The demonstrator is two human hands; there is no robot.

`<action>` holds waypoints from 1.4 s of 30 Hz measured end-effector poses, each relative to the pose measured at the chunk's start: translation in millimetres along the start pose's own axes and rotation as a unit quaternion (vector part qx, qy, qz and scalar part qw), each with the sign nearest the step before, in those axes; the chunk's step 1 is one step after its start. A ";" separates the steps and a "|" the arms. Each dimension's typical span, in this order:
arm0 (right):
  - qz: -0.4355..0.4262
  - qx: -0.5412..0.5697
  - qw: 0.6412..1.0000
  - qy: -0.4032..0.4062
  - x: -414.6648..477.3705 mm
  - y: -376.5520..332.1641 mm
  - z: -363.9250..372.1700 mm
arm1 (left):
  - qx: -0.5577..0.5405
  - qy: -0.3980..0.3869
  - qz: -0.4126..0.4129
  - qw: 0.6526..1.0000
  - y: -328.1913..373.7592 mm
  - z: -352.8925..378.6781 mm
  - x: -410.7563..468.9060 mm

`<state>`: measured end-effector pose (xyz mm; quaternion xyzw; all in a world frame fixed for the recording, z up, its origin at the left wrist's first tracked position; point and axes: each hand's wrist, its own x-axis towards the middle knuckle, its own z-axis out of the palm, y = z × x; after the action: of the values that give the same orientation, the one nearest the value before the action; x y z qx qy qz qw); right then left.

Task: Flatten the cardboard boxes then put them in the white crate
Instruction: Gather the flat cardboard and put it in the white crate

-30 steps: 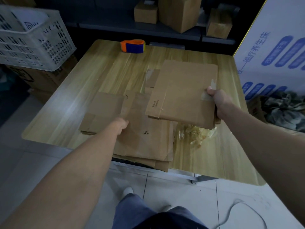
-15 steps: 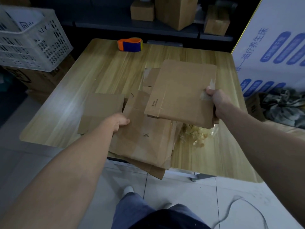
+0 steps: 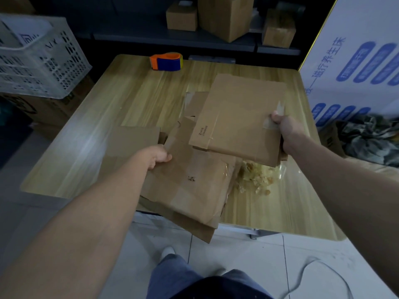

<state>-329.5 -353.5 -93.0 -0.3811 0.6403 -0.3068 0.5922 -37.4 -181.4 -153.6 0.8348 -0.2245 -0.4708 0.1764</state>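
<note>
While the right hand [image 3: 285, 128] clamps the right edge of one flattened box [image 3: 237, 121], its long side runs away from the person toward the back shelf [image 3: 172, 41], held over the table [image 3: 129, 100]; left hand [image 3: 160, 157] grips a bigger flat stack [image 3: 190, 186], angled much the same, near corner hanging past the table edge; crumpled tape wad [image 3: 257, 180] sits just below the right one; tape dispenser [image 3: 167, 61] at the far edge; white crate [image 3: 41, 61] off left, well apart.

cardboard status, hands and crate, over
Left hand grips lower flattened stack. Right hand grips upper flattened stack. White crate off left, neither stack in it. Loose flat piece on table.
</note>
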 end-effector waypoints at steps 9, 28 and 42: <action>-0.007 0.019 0.999 0.040 -4.5 -5.7 -7.4 | 0.084 -0.001 0.020 0.996 -11.2 6.1 1.5; 0.011 0.036 0.997 0.070 -15.0 0.2 3.5 | -0.060 -0.094 0.005 0.994 -14.1 -18.4 2.4; 0.002 0.039 0.995 0.089 -16.5 5.6 -9.4 | -0.042 -0.070 -0.017 0.997 -21.9 16.3 1.3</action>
<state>-339.4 -337.1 -88.0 -0.3277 0.6789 -0.3626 0.5479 -46.4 -165.1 -173.6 0.7953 -0.2026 -0.5399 0.1868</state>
